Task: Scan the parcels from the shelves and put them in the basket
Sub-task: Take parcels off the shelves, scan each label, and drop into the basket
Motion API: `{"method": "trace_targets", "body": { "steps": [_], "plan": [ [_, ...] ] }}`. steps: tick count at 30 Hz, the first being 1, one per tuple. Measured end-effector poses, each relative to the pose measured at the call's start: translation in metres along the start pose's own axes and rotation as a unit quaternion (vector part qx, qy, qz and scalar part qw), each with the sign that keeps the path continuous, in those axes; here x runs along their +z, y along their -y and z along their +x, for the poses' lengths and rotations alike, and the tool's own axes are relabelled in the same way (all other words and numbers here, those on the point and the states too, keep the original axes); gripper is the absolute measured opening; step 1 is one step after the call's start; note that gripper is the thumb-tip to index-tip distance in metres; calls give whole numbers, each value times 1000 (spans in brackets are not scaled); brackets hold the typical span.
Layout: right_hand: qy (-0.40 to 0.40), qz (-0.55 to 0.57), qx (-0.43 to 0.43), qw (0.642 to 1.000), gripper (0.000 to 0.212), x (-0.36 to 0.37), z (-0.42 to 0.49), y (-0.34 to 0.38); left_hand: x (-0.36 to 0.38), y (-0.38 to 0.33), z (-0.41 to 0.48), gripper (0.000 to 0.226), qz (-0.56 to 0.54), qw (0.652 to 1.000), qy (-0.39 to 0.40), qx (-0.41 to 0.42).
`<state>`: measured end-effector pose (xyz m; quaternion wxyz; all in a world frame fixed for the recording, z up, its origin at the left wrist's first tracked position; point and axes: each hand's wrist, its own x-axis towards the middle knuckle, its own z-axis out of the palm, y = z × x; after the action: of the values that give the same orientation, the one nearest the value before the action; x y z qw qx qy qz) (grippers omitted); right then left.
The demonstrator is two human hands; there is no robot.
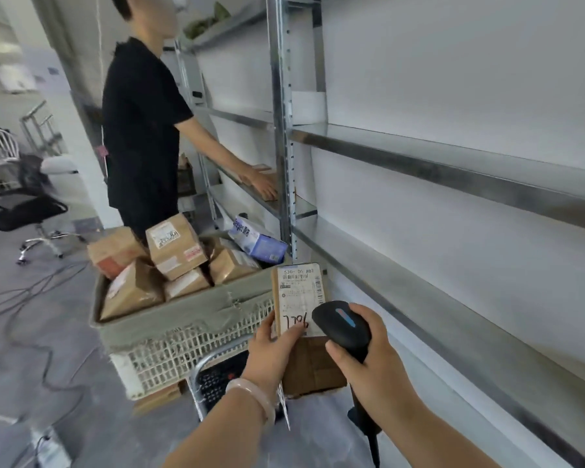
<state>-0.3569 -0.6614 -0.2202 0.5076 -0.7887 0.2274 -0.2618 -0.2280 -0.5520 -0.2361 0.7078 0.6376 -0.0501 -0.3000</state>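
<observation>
Brown cardboard parcel with a white printed label (298, 295) is sitting in our left grip (271, 346), which is pinching it at its near left edge, thumb on the label face and fingers curling round the side. Its long axis is running straight away from that grip, with the label facing up towards us and the barcode at the far end.

Our right grip (362, 349) is wrapping fully round the handle of a black handheld barcode scanner (341, 324). The scanner's head is hanging over the near right corner of the label, just right of the left grip; we cannot tell whether it is touching the paper. We are judging that the scan is the step in hand.

The white lattice plastic basket with a grey liner (183, 315) is lying just left of and beyond the left grip, its rim near the parcel's left edge. The left grip is the nearer one and is already carrying the parcel, so the coming move is looking like a short swing left and away over that rim, while the right grip is only minding the scanner. Brown boxed parcels (176, 248) are heaping above the rim there, so ours is likely going on top and may slide.
</observation>
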Motion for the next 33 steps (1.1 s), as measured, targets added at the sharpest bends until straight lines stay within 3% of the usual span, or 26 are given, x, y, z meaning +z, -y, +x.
{"method": "trace_targets", "body": {
  "steps": [2, 3, 6, 16, 21, 24, 29, 33],
  "plan": [
    [6, 11, -5, 1000, 59, 30, 15, 11, -30, -14, 7, 50, -14, 1000, 15, 22],
    [5, 13, -9, 1000, 58, 44, 22, 15, -45, -18, 12, 48, -19, 999, 23, 31],
    [7, 28, -12, 1000, 56, 83, 41, 26, -85, -32, 22, 87, -8, 998, 23, 53],
    [58, 30, -5, 998, 51, 162, 111, 35, -150, -55, 70, 79, 24, 993, 60, 103],
    [81, 49, 4, 995, 58, 181, 160, 25, -157, -63, 123, 89, 15, 996, 7, 83],
    [85, 62, -11, 994, 58, 187, 199, 18, -150, -70, 161, 73, -5, 997, -30, 76],
    [97, 66, -4, 993, 54, 188, 268, 5, -129, -95, 218, 69, -8, 993, -81, 86],
    [130, 63, -3, 989, 58, 188, 320, 0, -114, -117, 264, 83, 4, 987, -141, 78]
  ]
}}
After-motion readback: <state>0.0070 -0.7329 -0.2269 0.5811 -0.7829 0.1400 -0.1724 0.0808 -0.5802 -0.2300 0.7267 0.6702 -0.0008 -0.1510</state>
